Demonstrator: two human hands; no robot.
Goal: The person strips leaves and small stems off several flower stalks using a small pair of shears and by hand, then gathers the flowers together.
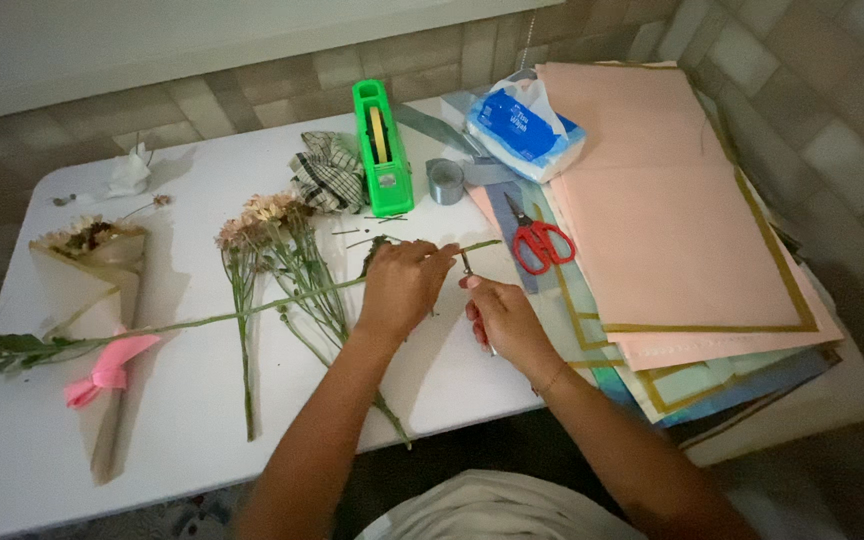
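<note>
L hand (404, 285) grip closed on long green stem (252, 310), lying across white worktop (182, 400). R hand (502, 320) grip closed on small cutter (468, 265) at stem end. Paper stack (672, 200) overhangs R edge; front edge near wrists.

Left hand (402, 285) pinches long green stem (252, 310); right hand (502, 320) holds clippers (468, 266).

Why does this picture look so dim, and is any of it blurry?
Head view: lighting is low and soft, corners darker; the white table reads grey. The wrapped bouquet casts faint shadows. The left hand on the long stem and the right hand look slightly soft; no glare.
</note>
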